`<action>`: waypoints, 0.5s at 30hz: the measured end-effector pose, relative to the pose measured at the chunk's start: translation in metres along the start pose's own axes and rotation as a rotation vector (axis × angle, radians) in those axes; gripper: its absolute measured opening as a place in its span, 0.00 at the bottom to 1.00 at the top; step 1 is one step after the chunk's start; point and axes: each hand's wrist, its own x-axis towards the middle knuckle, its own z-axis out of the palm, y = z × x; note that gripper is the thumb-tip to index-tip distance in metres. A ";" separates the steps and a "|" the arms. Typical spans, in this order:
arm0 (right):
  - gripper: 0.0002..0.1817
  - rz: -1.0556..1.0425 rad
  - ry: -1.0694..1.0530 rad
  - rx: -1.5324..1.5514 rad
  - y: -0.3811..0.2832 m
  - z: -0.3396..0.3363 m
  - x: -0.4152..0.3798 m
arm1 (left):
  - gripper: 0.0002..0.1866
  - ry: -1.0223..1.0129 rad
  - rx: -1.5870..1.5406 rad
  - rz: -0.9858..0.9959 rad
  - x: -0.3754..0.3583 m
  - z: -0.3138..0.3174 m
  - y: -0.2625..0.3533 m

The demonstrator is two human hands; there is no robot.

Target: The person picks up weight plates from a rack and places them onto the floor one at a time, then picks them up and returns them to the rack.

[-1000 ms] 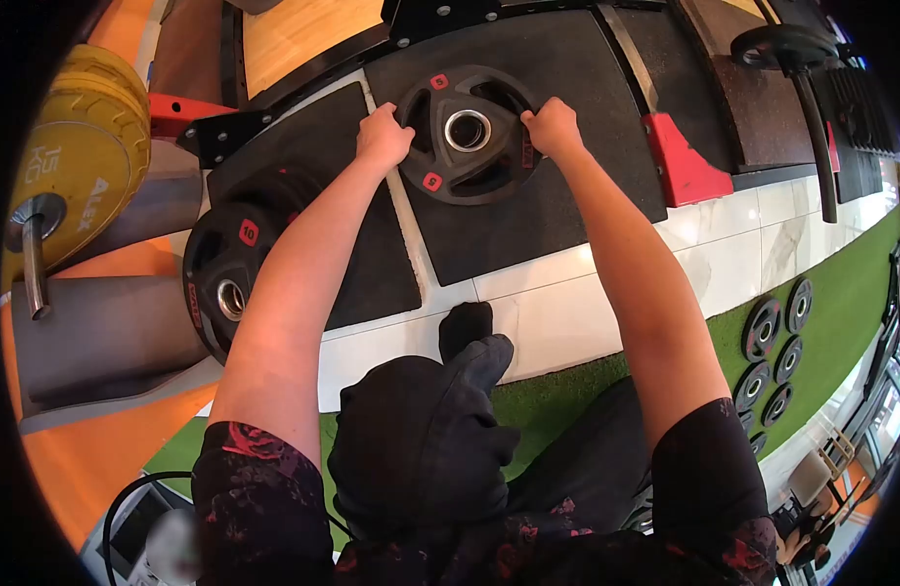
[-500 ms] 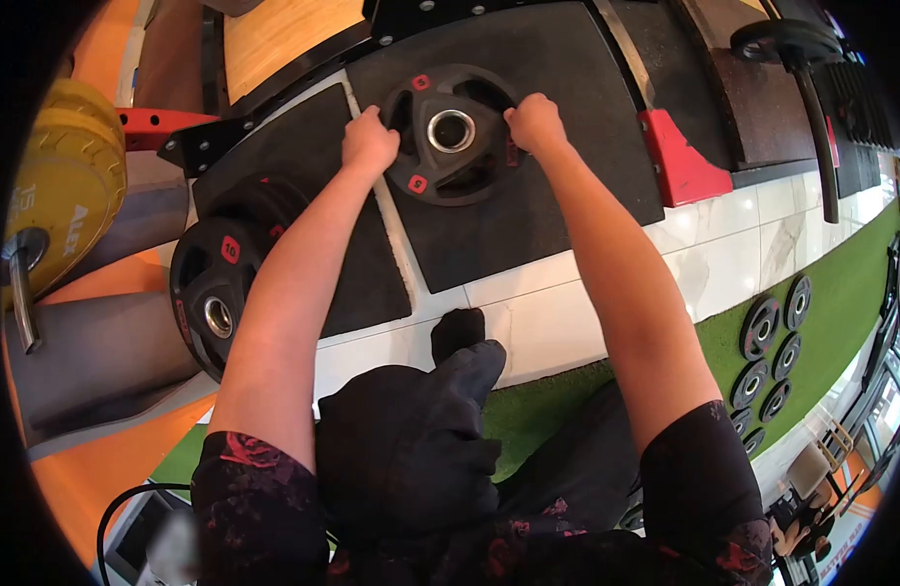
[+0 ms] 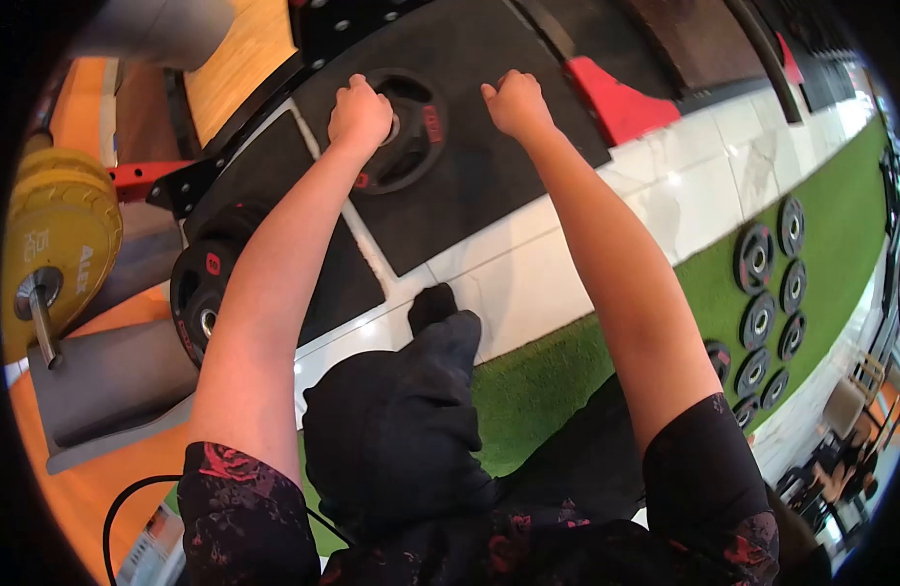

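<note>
A black three-spoke weight plate [image 3: 418, 156] with red markings lies on the black rubber mat [image 3: 470, 210], its left part hidden behind my left hand. My left hand [image 3: 360, 115] is over that plate, loosely bent, with the fingertips partly out of sight; it does not wrap the rim. To the right of the plate, above bare mat, is my right hand [image 3: 520, 104]. Its thumb stands apart from half-curled fingers and nothing is in it. Another black plate [image 3: 198, 283] with a red label stands on edge beside my left forearm, partly covered by it.
Yellow bumper plates [image 3: 64, 234] sit on a metal bar at the left. A red rack foot [image 3: 621, 103] stands right of the mat. Several small black plates [image 3: 758, 320] lie on green turf [image 3: 538, 386]. White tiles [image 3: 523, 264] run between mat and turf. People are in the far right background.
Both hands have come off the plate's rim. The right hand is now apart from it, and the left is over it. The plate looks slightly smaller, and the view has turned.
</note>
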 end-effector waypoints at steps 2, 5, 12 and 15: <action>0.27 0.021 0.103 0.020 0.029 -0.047 -0.028 | 0.24 -0.026 0.005 0.087 -0.019 -0.002 0.048; 0.26 0.112 0.218 0.006 0.094 -0.120 -0.075 | 0.26 -0.051 -0.001 0.257 -0.058 0.011 0.133; 0.24 0.378 0.472 -0.040 0.322 -0.265 -0.256 | 0.27 -0.209 -0.096 0.571 -0.228 0.108 0.334; 0.26 0.544 0.490 -0.080 0.435 -0.292 -0.357 | 0.27 -0.357 -0.149 0.623 -0.323 0.192 0.379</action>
